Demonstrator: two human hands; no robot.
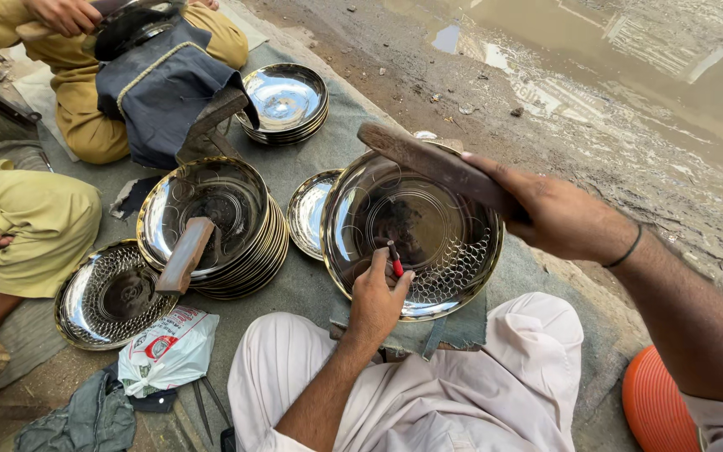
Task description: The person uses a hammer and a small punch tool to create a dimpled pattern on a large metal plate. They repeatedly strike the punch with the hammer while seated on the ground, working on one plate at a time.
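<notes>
The left hand pinches a small red-handled punch upright, its tip set on the inner face of a shiny steel plate. This plate leans tilted on the person's lap, above the white trousers, and its lower right part carries a stamped scale-like pattern. The right hand is clenched around the end of a long wooden mallet, which is raised over the plate's upper rim and does not touch the punch.

Just left of the plate lies a smaller steel dish on the grey mat. Further left of the plate stands a stack of steel plates with a wooden block leaning on its rim. Beyond that, a patterned plate lies flat, with a white plastic bag just below it. Behind the plate, another stack of dishes sits beside a co-worker in yellow clothing. To the plate's lower right is an orange ribbed object.
</notes>
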